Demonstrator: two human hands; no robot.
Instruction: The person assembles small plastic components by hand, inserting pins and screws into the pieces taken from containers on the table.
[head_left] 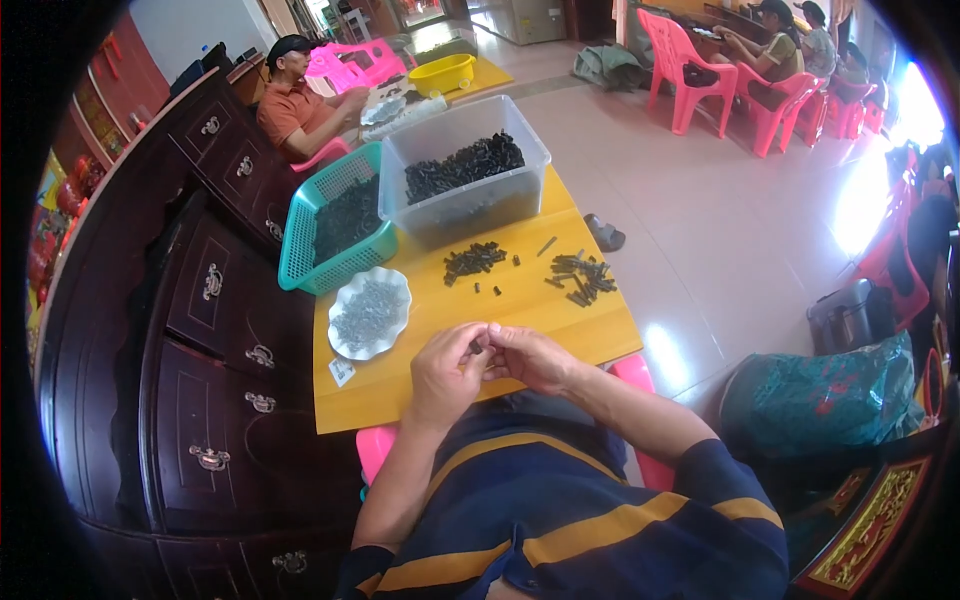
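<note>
Both of my hands meet over the near edge of a yellow table [440, 312]. My left hand [447, 368] is closed, its fingers pinching a small dark piece [476, 347], too small to make out exactly. My right hand [535, 358] is closed against it, thumb and fingertips touching the left fingers; what they grip is hidden. Beyond the hands lies a pile of short dark tube-like pieces [475, 262], with a few loose ones beside it. Farther right is a heap of longer dark pieces [584, 280]. Left of my hands stands a white scalloped dish [364, 354] of small clear parts [368, 312].
A clear plastic bin [470, 228] of dark pieces and a green basket [298, 238] stand at the table's far end. Dark wooden drawers [215, 350] line the left side. A person [300, 105] sits beyond; pink chairs [690, 75] and a green bag [820, 390] are right.
</note>
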